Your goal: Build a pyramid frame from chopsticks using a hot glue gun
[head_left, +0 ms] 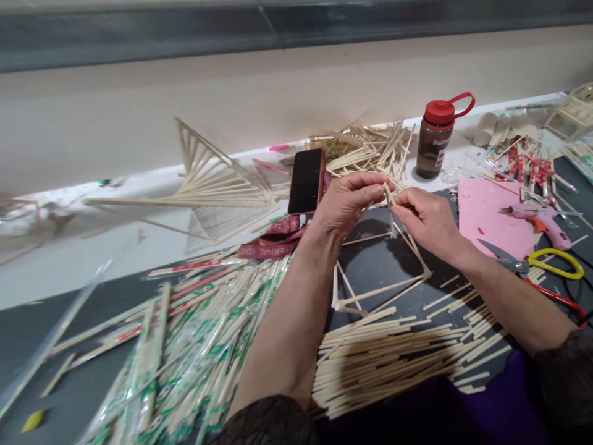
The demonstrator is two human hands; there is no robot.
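A frame of thin wooden sticks [384, 287] stands on the dark mat, its upper joint between my two hands. My left hand [354, 194] pinches the stick ends at that joint, fingertips closed. Close beside it on the right, my right hand [424, 213] is closed on a stick of the same frame. The frame's lower corners rest on the mat, just beyond a pile of loose sticks [389, 352]. My fingers partly hide the joint.
Wrapped chopsticks [199, 352] cover the left. Behind are a fan-like stick model [217, 179], a phone [306, 182], a stick heap [365, 148] and a red-capped bottle [434, 139]. At right lie a pink sheet [486, 213], a glue gun [540, 219] and yellow-handled scissors [556, 262].
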